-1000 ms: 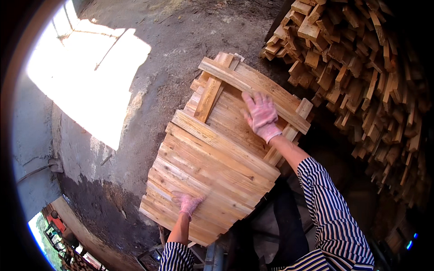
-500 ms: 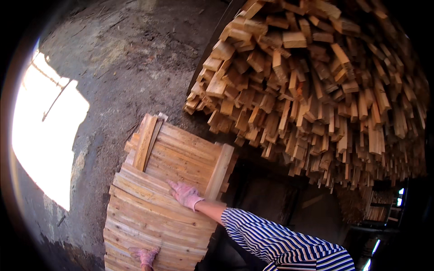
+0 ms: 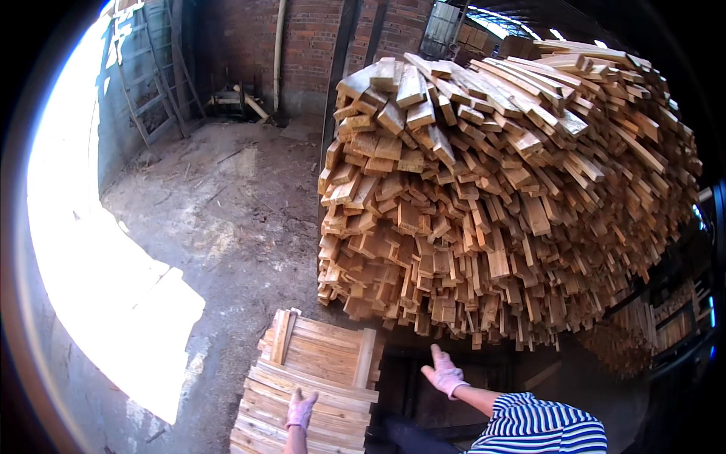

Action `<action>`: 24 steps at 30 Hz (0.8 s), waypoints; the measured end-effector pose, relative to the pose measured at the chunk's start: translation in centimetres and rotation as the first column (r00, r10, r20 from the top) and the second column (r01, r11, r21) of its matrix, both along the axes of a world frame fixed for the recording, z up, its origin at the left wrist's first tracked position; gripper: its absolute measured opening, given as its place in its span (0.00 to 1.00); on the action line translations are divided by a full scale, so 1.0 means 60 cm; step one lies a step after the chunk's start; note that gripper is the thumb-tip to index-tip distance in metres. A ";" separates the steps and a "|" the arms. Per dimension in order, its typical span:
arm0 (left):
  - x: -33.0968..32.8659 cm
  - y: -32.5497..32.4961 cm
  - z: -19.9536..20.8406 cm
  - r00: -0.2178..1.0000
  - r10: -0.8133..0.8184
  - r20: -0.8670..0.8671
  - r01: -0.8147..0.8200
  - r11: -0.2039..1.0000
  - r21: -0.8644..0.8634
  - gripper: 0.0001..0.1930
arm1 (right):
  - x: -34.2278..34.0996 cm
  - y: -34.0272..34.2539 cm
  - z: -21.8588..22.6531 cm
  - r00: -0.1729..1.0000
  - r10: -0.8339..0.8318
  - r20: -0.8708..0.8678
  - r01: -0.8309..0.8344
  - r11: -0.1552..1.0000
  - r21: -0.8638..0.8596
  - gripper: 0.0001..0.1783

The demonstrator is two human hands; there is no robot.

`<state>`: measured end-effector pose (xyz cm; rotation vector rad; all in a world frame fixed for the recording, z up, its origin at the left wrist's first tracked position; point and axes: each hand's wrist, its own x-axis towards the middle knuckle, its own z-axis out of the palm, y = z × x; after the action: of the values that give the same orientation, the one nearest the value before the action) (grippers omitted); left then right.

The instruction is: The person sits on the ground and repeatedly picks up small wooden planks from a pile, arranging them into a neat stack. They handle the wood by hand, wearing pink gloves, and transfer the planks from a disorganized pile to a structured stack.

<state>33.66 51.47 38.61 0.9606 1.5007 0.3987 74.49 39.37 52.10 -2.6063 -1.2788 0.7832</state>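
Observation:
A waist-wide stack of wooden slats [image 3: 325, 344], laid side by side in layers, stands at the lower middle. Two narrower strips cross its top layer, a left strip [image 3: 283, 338] and a right strip [image 3: 365, 358]. My left hand [image 3: 300, 411], in a pink glove, is over the nearer slats with its fingers apart and holds nothing; whether it touches the wood I cannot tell. To the right of the stack, my right hand [image 3: 445, 375], also pink-gloved, is stretched toward the big woodpile [image 3: 454, 219], fingers extended and nothing in them.
The large pile of loose sawn pieces fills the right side, ends facing me. Bare dirty floor [image 3: 227, 197] runs to a brick wall [image 3: 234, 38]. A ladder [image 3: 155, 91] leans at the far left. Bright sunlight [image 3: 113, 303] falls along the left side.
My right hand has lifted off the slat stack and moved right toward the woodpile. My left hand now has its fingers raised. The view has tilted up, showing the wall and pile top.

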 end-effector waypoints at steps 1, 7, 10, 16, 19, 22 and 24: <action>0.013 0.008 -0.004 0.993 0.064 0.102 -0.071 0.995 0.069 0.48 | 0.009 -0.010 0.024 0.999 -0.046 -0.019 0.046 0.999 0.005 0.48; 0.169 0.021 0.249 0.954 -0.266 0.139 0.232 0.947 0.221 0.45 | 0.102 -0.046 0.162 0.985 -0.145 -0.088 0.166 0.934 0.316 0.51; 0.226 0.082 0.371 0.938 -0.345 0.032 0.317 0.892 0.323 0.45 | 0.127 0.026 0.211 0.999 -0.038 0.016 0.026 0.888 0.460 0.54; 0.435 0.301 0.750 0.811 -0.482 0.332 0.025 0.595 0.803 0.42 | 0.178 0.197 0.501 0.919 -0.004 0.394 -0.360 0.400 0.843 0.47; 0.551 0.426 0.892 0.788 -0.544 0.288 -0.042 0.419 0.907 0.40 | 0.226 0.275 0.629 0.828 -0.199 0.524 -0.480 0.232 0.846 0.41; 0.706 0.571 0.978 0.887 -0.452 0.099 0.027 0.264 0.964 0.30 | 0.275 0.392 0.690 0.600 -0.279 0.750 -0.646 0.384 0.660 0.39; 0.792 0.633 1.042 0.961 -0.259 -0.094 0.156 0.232 0.960 0.27 | 0.325 0.482 0.685 0.685 -0.217 0.695 -0.539 0.491 0.684 0.40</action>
<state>81.16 89.43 101.13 2.0815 0.8690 1.2504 94.00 68.31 93.18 -1.8448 -1.5279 -0.8868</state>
